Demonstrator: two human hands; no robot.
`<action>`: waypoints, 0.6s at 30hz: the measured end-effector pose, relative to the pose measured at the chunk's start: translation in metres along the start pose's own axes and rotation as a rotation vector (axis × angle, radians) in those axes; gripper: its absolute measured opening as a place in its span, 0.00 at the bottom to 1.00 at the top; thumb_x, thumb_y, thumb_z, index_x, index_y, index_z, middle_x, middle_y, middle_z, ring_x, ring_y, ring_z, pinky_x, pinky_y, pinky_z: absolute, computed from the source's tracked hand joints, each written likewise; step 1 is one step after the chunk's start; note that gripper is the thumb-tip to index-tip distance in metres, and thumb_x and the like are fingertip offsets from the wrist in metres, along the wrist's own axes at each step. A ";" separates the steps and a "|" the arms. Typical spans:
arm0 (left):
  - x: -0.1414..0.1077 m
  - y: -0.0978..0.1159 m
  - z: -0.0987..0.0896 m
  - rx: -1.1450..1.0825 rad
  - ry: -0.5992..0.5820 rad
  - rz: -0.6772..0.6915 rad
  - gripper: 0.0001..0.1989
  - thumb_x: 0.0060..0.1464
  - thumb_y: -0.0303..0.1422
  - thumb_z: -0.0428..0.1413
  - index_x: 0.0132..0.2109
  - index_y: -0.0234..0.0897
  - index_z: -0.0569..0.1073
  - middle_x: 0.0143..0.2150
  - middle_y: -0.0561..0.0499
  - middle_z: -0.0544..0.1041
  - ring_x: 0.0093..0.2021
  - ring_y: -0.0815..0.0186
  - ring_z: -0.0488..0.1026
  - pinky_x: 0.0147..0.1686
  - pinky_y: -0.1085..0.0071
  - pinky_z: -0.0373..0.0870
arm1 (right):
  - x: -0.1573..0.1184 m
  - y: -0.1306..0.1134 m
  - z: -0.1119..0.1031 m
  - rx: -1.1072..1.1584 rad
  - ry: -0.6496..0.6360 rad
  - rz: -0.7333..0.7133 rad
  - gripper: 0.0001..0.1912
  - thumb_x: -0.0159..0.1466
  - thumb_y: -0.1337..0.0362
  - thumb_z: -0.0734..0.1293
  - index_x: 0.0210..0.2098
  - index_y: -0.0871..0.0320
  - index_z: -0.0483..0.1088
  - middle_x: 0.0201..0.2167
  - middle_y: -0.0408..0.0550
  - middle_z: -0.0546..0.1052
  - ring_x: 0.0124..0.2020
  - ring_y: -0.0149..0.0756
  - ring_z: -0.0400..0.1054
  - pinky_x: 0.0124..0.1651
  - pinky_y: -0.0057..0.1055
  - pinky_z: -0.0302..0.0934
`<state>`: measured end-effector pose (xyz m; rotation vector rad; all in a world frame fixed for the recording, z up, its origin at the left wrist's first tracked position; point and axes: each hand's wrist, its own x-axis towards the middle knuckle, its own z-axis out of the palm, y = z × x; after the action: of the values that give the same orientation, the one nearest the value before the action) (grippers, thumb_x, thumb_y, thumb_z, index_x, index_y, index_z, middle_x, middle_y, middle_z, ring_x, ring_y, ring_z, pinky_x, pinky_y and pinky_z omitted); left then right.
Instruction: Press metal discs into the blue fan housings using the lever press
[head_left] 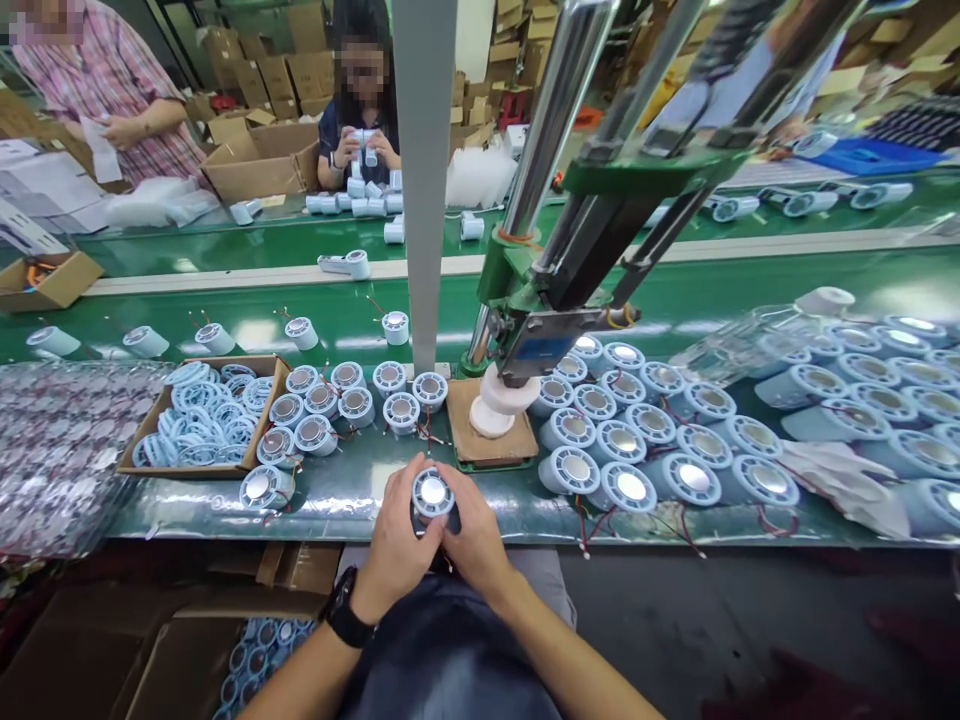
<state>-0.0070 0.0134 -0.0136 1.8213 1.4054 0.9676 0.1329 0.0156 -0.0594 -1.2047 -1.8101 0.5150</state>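
Observation:
Between my hands, at the table's front edge, is a light-blue cylindrical housing (433, 492) with a slotted ring and a shiny round disc on its face. My left hand (396, 530) wraps its left side, and my right hand (474, 535) closes on its right side. Just beyond stands a green press (517, 345); its white round pad (510, 390) is above a white disc on a brown board (461, 440). Similar housings (401, 410) with thin red and black wires stand left of the press, and a larger group (622, 440) stands right of it.
A cardboard box (262, 415) of light-blue rings sits at left, beside stacked clear plastic pieces (67, 450). A clear bottle (757, 335) lies at right. Behind a grey post (425, 180) runs a green conveyor (300, 350) carrying housings. People work across it.

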 end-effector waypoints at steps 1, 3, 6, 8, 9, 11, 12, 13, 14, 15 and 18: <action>-0.001 -0.002 0.002 -0.021 -0.003 -0.007 0.30 0.55 0.29 0.53 0.65 0.36 0.60 0.64 0.39 0.67 0.64 0.54 0.64 0.64 0.54 0.63 | 0.005 -0.004 -0.011 -0.039 -0.067 -0.026 0.34 0.59 0.73 0.63 0.66 0.59 0.59 0.58 0.58 0.70 0.59 0.44 0.68 0.60 0.44 0.67; 0.004 -0.005 0.002 -0.049 -0.014 -0.048 0.28 0.53 0.29 0.54 0.62 0.35 0.64 0.61 0.40 0.70 0.61 0.54 0.68 0.61 0.55 0.66 | 0.024 -0.020 -0.050 -0.159 -0.181 -0.116 0.33 0.58 0.73 0.66 0.64 0.59 0.62 0.57 0.57 0.71 0.57 0.44 0.69 0.57 0.43 0.70; 0.027 0.003 -0.009 -0.067 -0.019 -0.094 0.27 0.47 0.30 0.58 0.56 0.36 0.70 0.53 0.44 0.77 0.52 0.55 0.75 0.55 0.57 0.71 | 0.082 -0.067 -0.142 -0.395 0.011 -0.338 0.25 0.61 0.69 0.68 0.58 0.60 0.68 0.55 0.55 0.72 0.57 0.43 0.68 0.56 0.41 0.69; 0.054 0.013 -0.016 -0.079 -0.021 -0.059 0.27 0.45 0.32 0.61 0.55 0.36 0.72 0.51 0.45 0.78 0.50 0.55 0.75 0.55 0.57 0.71 | 0.136 -0.103 -0.208 -0.539 0.368 -0.492 0.20 0.65 0.67 0.64 0.55 0.66 0.69 0.52 0.53 0.73 0.58 0.40 0.67 0.60 0.41 0.62; 0.069 0.019 -0.017 -0.092 -0.028 -0.035 0.28 0.44 0.33 0.62 0.55 0.36 0.72 0.51 0.46 0.78 0.50 0.55 0.75 0.55 0.57 0.70 | 0.166 -0.118 -0.236 -0.616 0.512 -0.507 0.22 0.66 0.63 0.61 0.56 0.70 0.67 0.52 0.51 0.73 0.58 0.39 0.65 0.59 0.38 0.61; 0.099 0.030 -0.012 -0.144 -0.056 0.015 0.28 0.44 0.34 0.63 0.55 0.36 0.72 0.51 0.45 0.78 0.50 0.54 0.75 0.56 0.57 0.70 | 0.223 -0.138 -0.274 -0.646 0.675 -0.482 0.35 0.65 0.54 0.51 0.53 0.82 0.65 0.49 0.53 0.73 0.57 0.36 0.65 0.53 0.32 0.59; 0.112 0.034 -0.007 -0.181 -0.066 0.038 0.28 0.44 0.33 0.63 0.55 0.35 0.72 0.51 0.44 0.78 0.50 0.54 0.75 0.56 0.57 0.69 | 0.248 -0.143 -0.285 -0.580 0.673 -0.427 0.41 0.63 0.52 0.42 0.50 0.88 0.63 0.47 0.54 0.73 0.54 0.33 0.67 0.47 0.29 0.59; 0.125 0.037 0.000 -0.229 -0.075 0.057 0.28 0.43 0.32 0.64 0.54 0.34 0.72 0.51 0.44 0.78 0.50 0.54 0.75 0.56 0.57 0.70 | 0.268 -0.144 -0.290 -0.482 0.629 -0.365 0.47 0.59 0.52 0.35 0.47 0.92 0.62 0.44 0.56 0.74 0.50 0.29 0.69 0.42 0.25 0.58; 0.135 0.040 0.008 -0.285 -0.093 0.073 0.28 0.43 0.31 0.64 0.54 0.33 0.72 0.51 0.43 0.78 0.50 0.54 0.75 0.55 0.57 0.70 | 0.285 -0.143 -0.292 -0.376 0.560 -0.302 0.49 0.56 0.53 0.30 0.44 0.94 0.60 0.41 0.57 0.74 0.46 0.25 0.71 0.36 0.21 0.56; 0.144 0.042 0.016 -0.342 -0.122 0.084 0.28 0.43 0.30 0.65 0.53 0.32 0.72 0.51 0.42 0.78 0.51 0.54 0.75 0.55 0.58 0.70 | 0.297 -0.141 -0.290 -0.291 0.490 -0.249 0.51 0.53 0.54 0.27 0.43 0.96 0.59 0.39 0.58 0.75 0.41 0.22 0.72 0.32 0.18 0.53; 0.157 0.044 0.037 -0.464 -0.255 0.090 0.26 0.43 0.27 0.65 0.53 0.31 0.73 0.50 0.42 0.79 0.50 0.55 0.76 0.55 0.58 0.71 | 0.314 -0.133 -0.283 -0.212 0.413 -0.176 0.51 0.54 0.54 0.28 0.43 0.97 0.58 0.36 0.61 0.75 0.28 0.18 0.71 0.26 0.15 0.49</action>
<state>0.0715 0.1547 0.0307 1.5967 0.8648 0.9703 0.2543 0.2002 0.3241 -1.1754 -1.6171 -0.0306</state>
